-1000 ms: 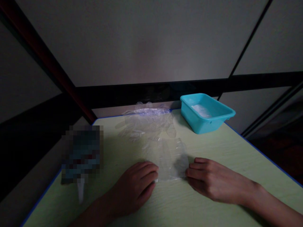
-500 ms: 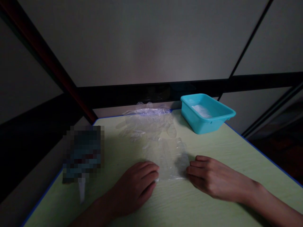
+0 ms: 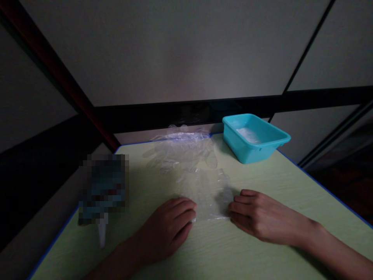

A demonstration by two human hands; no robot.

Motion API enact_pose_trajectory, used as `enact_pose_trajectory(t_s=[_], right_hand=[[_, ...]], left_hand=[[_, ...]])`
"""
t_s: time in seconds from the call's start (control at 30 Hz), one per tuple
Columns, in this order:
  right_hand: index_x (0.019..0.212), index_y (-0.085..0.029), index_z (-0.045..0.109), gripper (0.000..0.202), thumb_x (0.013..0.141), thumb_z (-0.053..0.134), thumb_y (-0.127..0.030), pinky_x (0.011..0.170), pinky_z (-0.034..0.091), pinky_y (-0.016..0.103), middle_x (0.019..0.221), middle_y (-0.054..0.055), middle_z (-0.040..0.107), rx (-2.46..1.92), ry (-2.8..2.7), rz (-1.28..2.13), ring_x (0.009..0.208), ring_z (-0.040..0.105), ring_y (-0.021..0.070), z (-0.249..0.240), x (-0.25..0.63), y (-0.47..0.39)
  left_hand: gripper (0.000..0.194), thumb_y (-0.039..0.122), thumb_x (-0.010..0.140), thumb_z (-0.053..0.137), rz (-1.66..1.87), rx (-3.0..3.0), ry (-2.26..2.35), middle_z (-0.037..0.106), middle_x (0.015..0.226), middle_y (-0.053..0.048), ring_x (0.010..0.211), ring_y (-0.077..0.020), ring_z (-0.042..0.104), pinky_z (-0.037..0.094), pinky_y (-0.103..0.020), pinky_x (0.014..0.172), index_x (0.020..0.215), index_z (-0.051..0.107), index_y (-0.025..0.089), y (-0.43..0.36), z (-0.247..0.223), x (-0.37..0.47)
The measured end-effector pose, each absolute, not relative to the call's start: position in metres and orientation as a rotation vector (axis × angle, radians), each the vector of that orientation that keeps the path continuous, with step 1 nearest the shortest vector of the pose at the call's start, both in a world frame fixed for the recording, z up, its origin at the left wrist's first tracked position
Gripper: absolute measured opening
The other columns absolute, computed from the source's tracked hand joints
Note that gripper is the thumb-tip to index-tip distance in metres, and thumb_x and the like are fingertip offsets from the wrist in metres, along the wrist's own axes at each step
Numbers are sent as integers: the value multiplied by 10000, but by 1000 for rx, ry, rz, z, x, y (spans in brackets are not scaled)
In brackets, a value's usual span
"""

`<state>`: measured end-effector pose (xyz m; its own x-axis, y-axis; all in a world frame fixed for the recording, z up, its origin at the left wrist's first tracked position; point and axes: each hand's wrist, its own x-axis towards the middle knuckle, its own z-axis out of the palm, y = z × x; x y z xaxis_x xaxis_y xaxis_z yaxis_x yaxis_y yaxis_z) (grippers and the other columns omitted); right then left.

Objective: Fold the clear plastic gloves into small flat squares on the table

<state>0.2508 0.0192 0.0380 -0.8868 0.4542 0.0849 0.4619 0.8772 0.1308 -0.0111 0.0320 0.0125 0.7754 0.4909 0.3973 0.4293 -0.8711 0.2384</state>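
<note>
A clear plastic disposable glove (image 3: 206,196) lies flat on the table, its fingers pointing away from me. My left hand (image 3: 171,221) is closed on the glove's left lower edge, fingers curled. At the opposite edge, my right hand (image 3: 250,214) pinches the glove near its lower right corner. Just beyond is a loose, crumpled pile of similar clear gloves (image 3: 183,151), reaching the table's far edge. My fingertips and thumbs are partly hidden where they meet the film.
A turquoise plastic basin (image 3: 256,151) stands at the far right corner, with something clear or whitish inside. On the left lies a blurred-out package (image 3: 105,186) with a white strip sticking out. The pale green table (image 3: 221,256) has a blue edge; cabinet panels (image 3: 186,58) rise behind it.
Almost nothing differs. Both hands keep their places at the glove's edges, and the view has shifted very slightly.
</note>
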Motion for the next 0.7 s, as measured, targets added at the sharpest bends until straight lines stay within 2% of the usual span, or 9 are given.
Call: enact_pose_trajectory(t_s=[0.7], right_hand=[[702,-164,508,211,897,427,-162,618,300,316,746,8,539,-697,-2982,-166,696,464,150,36,244,14]], left_hand=[[206,95,831,435,674,2857,731,632,1009,-80,962,-192,571,469,-340,870,968,577,150,32,14,-11]])
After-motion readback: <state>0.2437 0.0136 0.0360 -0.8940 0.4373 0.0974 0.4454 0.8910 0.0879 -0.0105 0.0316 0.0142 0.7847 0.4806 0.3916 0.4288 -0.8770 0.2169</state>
